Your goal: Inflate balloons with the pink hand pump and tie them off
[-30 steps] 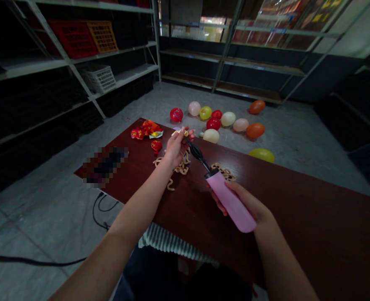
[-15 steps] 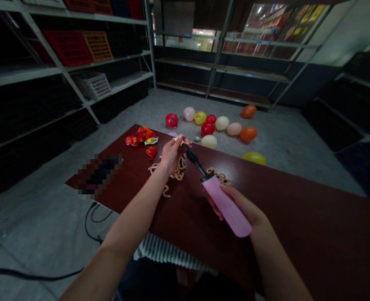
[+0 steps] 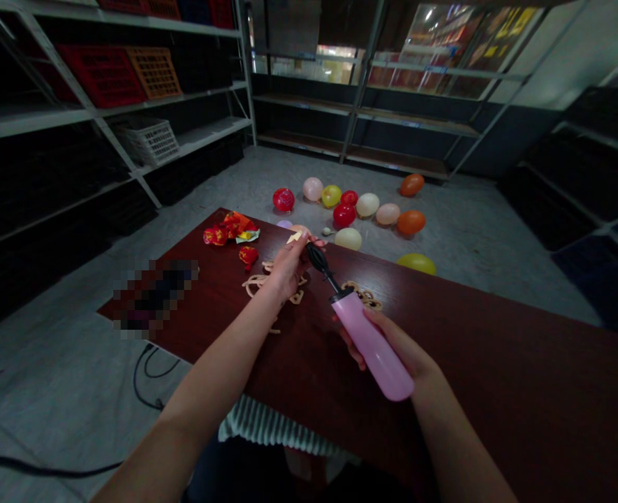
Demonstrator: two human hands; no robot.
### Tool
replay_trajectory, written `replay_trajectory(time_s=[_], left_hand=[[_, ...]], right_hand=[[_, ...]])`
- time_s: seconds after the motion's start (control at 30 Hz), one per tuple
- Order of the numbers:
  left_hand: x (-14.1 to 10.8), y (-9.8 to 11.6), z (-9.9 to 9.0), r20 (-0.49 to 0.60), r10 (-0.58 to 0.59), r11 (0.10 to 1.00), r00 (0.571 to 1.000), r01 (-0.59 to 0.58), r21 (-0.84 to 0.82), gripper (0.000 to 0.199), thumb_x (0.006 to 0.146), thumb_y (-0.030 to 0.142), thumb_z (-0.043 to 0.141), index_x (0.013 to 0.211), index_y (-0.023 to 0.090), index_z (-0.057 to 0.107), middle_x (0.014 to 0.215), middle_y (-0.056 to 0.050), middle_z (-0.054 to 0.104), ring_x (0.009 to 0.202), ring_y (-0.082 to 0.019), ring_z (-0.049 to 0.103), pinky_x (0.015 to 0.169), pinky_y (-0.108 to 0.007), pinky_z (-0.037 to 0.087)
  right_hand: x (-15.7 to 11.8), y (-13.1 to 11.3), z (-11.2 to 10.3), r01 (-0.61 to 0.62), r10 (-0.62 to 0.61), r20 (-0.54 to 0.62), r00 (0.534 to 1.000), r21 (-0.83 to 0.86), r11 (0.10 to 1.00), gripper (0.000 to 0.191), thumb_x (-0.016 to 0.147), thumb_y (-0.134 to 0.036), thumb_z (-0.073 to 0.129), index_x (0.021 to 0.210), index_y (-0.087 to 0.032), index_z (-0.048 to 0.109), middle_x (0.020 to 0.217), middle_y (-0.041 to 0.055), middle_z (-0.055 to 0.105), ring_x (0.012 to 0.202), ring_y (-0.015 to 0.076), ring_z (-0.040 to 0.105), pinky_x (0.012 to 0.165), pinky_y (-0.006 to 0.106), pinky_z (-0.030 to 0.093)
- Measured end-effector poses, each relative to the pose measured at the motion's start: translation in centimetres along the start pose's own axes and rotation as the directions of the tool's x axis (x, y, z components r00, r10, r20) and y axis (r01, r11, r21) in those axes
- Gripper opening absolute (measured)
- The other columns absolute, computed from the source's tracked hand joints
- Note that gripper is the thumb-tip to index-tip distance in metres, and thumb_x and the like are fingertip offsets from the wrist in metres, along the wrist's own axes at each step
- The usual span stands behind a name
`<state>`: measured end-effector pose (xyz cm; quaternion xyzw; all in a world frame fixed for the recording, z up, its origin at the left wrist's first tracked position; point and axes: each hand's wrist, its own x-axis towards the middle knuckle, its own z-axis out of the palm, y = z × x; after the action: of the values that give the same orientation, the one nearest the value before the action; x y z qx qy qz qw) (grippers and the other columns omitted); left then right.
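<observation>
Above the dark red-brown table (image 3: 471, 349), my left hand (image 3: 288, 265) is closed to a fingertip pinch on a limp pale-yellow balloon (image 3: 295, 238), just over the tan curled strips (image 3: 297, 298). My right hand (image 3: 406, 348) wraps the pink hand pump (image 3: 370, 344), fingers curled fully round its body, its black nozzle (image 3: 317, 258) pointing up to my left fingertips. Compared with a second ago, my left forearm covers more of the loose strip beside it, and a peach balloon (image 3: 301, 228) now shows on the floor beyond my fingers. I cannot tell whether the limp balloon's neck is on the nozzle.
</observation>
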<state>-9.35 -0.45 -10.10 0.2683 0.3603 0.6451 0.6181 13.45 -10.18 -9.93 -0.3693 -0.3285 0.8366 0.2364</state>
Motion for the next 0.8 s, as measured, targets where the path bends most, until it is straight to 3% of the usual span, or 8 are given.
replay_trajectory(time_s=[0.37,0.63,0.8], left_hand=[[-1.0,0.4,1.5,-0.041,-0.084,0.991,0.996,0.079,-0.111,0.028,0.101,0.039,0.06,0.093,0.015,0.072,0.093,-0.011,0.078,0.082,-0.018,0.074,0.064,-0.022,0.053],[-1.6,0.0,2.2,-0.038,-0.103,0.982,0.994,0.096,-0.164,0.029,0.099,0.039,0.063,0.087,0.015,0.073,0.089,-0.01,0.077,0.072,-0.015,0.072,0.066,-0.022,0.055],[-1.9,-0.1,2.3,-0.053,-0.128,0.979,0.99,0.118,-0.165,0.029,0.1,0.038,0.061,0.089,0.015,0.073,0.09,-0.009,0.077,0.07,-0.015,0.072,0.06,-0.021,0.053]], right_hand=[[-0.1,-0.2,1.0,-0.023,0.019,0.04,0.999,0.081,0.996,0.055,0.089,-0.059,0.066,0.119,-0.013,0.066,0.08,0.0047,0.068,0.057,0.0126,0.061,0.049,0.024,0.051],[-0.2,-0.4,1.3,-0.024,0.02,0.029,0.999,0.116,0.993,0.051,0.089,-0.056,0.067,0.116,-0.012,0.069,0.079,0.0038,0.07,0.057,0.0126,0.063,0.049,0.023,0.053],[-0.2,-0.5,1.4,-0.036,0.033,0.025,0.999,0.127,0.991,0.052,0.085,-0.058,0.072,0.11,-0.013,0.07,0.078,0.0029,0.069,0.055,0.0114,0.063,0.047,0.021,0.054]])
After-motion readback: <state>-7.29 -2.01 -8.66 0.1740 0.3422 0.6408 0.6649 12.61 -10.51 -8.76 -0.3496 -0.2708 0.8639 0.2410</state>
